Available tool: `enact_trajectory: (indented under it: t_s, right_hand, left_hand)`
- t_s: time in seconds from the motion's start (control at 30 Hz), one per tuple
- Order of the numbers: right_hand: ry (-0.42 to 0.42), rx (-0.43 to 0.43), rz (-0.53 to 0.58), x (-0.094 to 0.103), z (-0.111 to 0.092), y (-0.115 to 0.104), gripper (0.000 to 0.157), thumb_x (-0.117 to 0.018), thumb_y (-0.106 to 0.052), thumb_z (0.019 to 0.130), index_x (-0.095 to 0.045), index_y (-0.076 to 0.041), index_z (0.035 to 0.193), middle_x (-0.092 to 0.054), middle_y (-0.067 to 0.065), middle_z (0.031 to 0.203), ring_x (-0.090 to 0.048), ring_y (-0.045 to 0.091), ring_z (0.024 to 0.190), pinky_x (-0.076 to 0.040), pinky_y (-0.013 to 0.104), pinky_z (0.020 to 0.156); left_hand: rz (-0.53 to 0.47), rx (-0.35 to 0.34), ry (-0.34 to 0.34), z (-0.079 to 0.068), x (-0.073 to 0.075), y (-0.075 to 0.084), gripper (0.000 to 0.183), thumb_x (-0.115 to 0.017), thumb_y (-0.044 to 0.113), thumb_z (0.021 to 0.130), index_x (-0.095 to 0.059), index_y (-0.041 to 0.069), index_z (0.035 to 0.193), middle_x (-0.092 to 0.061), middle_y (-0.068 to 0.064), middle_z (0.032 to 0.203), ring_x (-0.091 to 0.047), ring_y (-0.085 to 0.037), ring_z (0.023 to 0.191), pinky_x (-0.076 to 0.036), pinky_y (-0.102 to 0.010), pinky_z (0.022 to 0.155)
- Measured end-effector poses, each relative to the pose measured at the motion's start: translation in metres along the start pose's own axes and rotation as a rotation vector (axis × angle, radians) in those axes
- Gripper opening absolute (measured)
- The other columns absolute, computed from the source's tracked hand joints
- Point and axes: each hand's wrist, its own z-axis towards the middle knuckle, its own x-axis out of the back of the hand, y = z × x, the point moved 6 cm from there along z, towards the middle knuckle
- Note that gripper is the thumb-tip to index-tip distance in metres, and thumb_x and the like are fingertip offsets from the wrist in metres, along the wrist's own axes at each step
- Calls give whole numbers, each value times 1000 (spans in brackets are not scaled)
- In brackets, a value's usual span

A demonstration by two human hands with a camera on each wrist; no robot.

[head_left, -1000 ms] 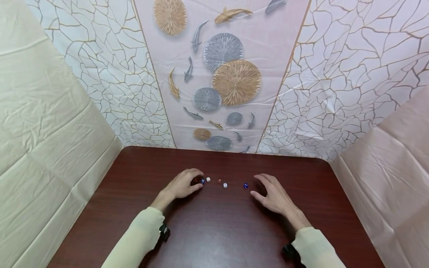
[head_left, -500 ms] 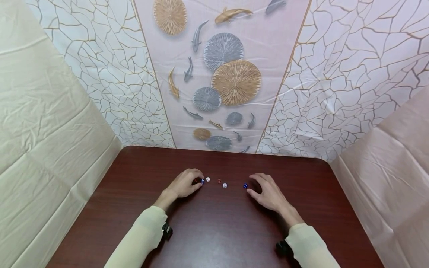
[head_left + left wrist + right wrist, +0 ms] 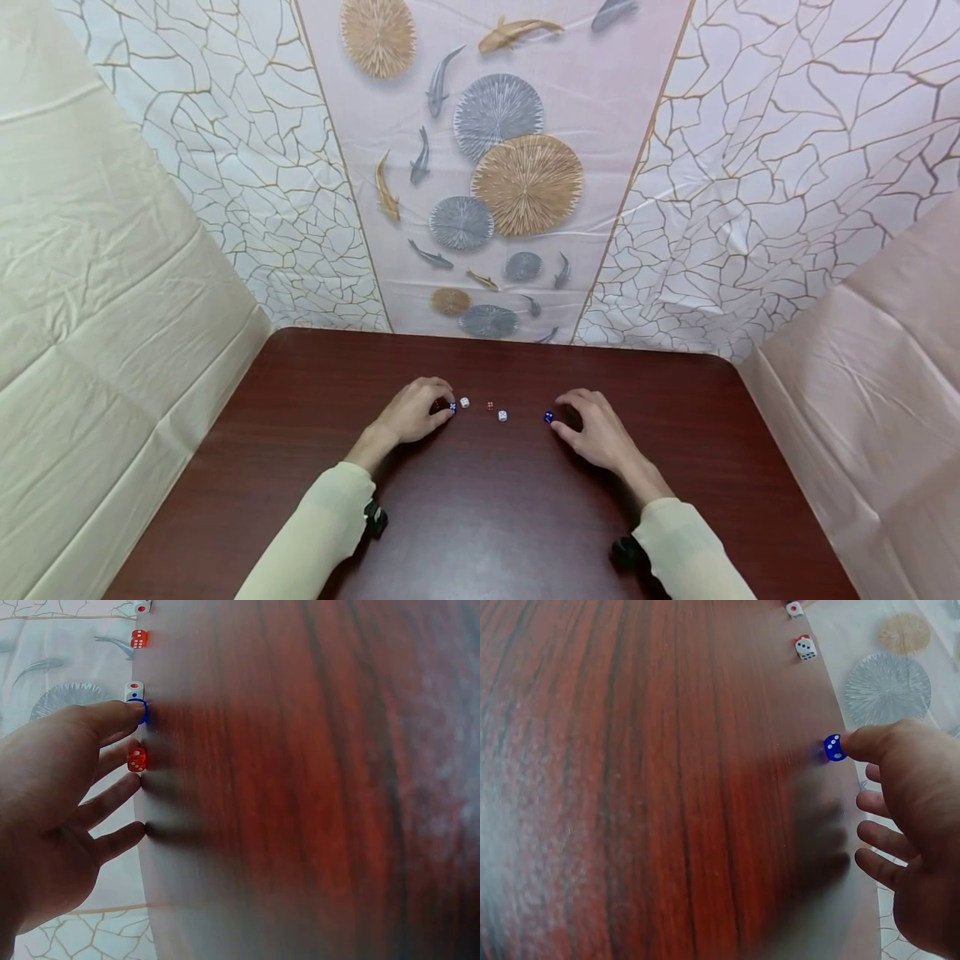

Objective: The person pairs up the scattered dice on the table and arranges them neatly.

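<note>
red die [image 3: 137, 760], clearest in left-wrist view

six dice [image 3: 502, 415] lie on a reddish-brown table [image 3: 480, 508].

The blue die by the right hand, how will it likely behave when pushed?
The blue die is small with a plastic look, so probably stiff and light. Its flat faces suggest sliding across the table, though rounded corners may let it tumble.

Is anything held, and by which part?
Left hand has its thumb at one blue die, right hand at another blue die; whether either is pinched cannot be told.
</note>
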Motion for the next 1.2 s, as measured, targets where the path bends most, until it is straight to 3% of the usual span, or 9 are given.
enact_trajectory:
  t_s: [0.73, 1.2]
  right_hand:
    - [15, 35, 15, -8, 6, -4, 21, -89, -15, 97, -82, -6, 115, -80, 13, 121, -70, 38, 121, -57, 57, 107]
    - [22, 33, 17, -10, 6, -3, 19, -88, -14, 97, -82, -8, 114, -79, 13, 121, -70, 37, 121, -57, 57, 107]
  left_hand:
    - [-14, -14, 54, -11, 13, 7, 13, -83, 22, 103, -82, 11, 109, -80, -10, 136, -72, -36, 134, -55, -53, 120]
    - [-64, -82, 74, -27, 20, 34, 11, -84, 19, 101, -81, 13, 110, -82, -5, 125, -75, -28, 122, -59, -50, 109]
